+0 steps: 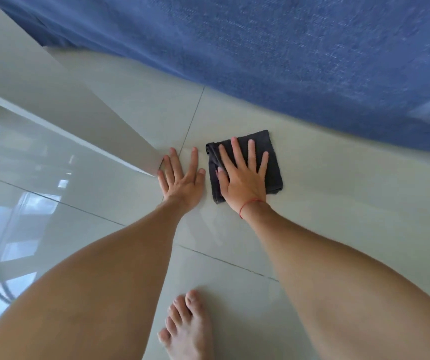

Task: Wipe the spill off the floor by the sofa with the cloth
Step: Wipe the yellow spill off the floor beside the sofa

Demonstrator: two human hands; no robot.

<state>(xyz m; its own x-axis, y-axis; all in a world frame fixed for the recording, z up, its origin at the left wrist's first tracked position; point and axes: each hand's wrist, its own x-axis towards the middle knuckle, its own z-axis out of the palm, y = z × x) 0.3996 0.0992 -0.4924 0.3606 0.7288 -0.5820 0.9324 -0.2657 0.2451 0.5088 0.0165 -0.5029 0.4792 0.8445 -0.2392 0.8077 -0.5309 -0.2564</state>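
The right hand point(243, 175) lies flat with fingers spread on the folded dark cloth point(273, 162), pressing it to the floor point(338, 203) just in front of the blue sofa point(286, 48). The left hand point(182, 178) is splayed, empty, on the tile beside it. The cloth looks soft, light and limp, best driven by a flat palm, and likely to slide easily on glossy tile. No spill is clearly visible. No writing shows.

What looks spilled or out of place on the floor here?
A faint wet smear shows on the glossy pale tile floor just behind the right hand, which presses flat on the folded dark grey cloth. The left hand rests flat on bare tile. Nothing else stands out.
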